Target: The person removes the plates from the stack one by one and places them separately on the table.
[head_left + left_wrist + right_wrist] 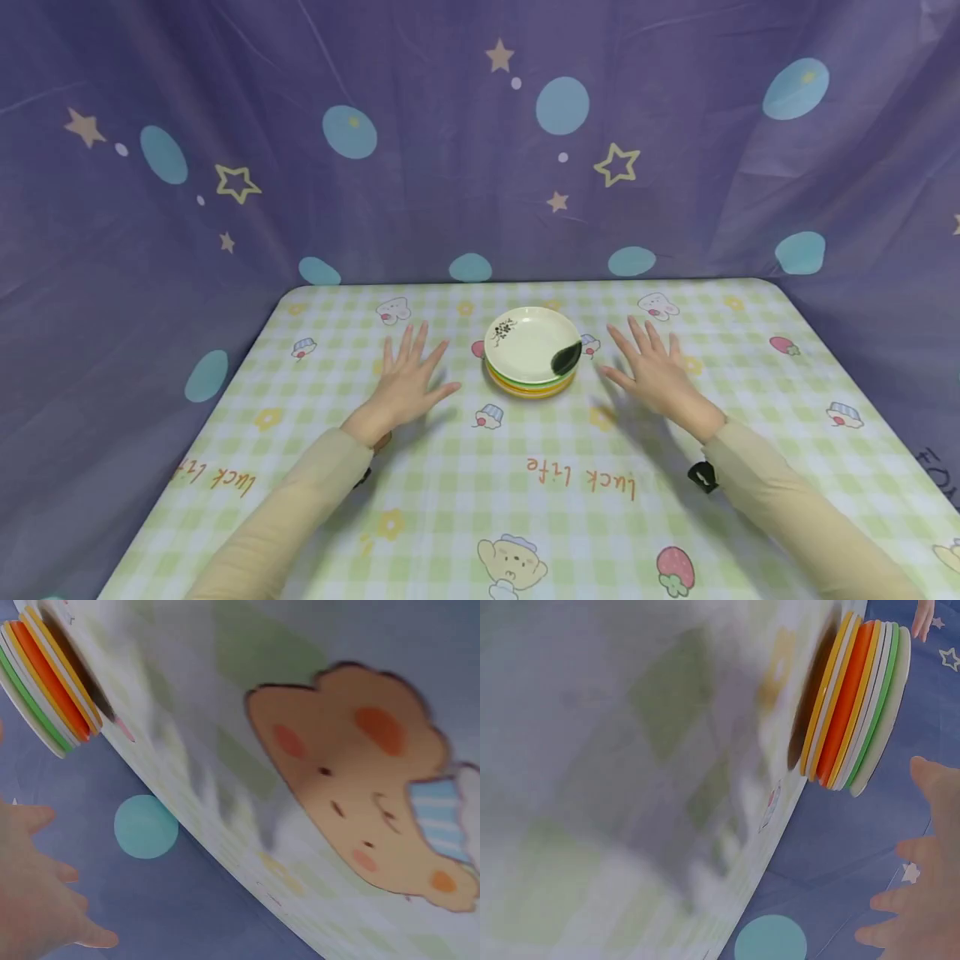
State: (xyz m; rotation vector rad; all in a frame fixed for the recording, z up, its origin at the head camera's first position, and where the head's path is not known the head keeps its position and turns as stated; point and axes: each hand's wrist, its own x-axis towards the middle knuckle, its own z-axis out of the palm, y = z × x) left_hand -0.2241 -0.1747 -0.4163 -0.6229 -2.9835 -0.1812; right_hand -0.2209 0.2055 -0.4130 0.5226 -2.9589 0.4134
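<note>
A stack of plates [528, 346] sits near the back middle of the table; the top one is white with a dark floral sprig and a dark green leaf shape at its rim. From the side, in the right wrist view, the stack [855, 705] shows white, green, orange and yellow edges. To its left my left hand [405, 385] hovers above the cloth, palm down, fingers spread, holding nothing. On the other side my right hand [660, 375] is likewise spread and empty, its fingertips a short way from the plates.
A green-and-white checked tablecloth [450, 483] with printed cupcakes, strawberries and bears covers the table. Behind and beside it hangs a purple curtain [435, 208] with stars and blue ovals, right at the table's back edge.
</note>
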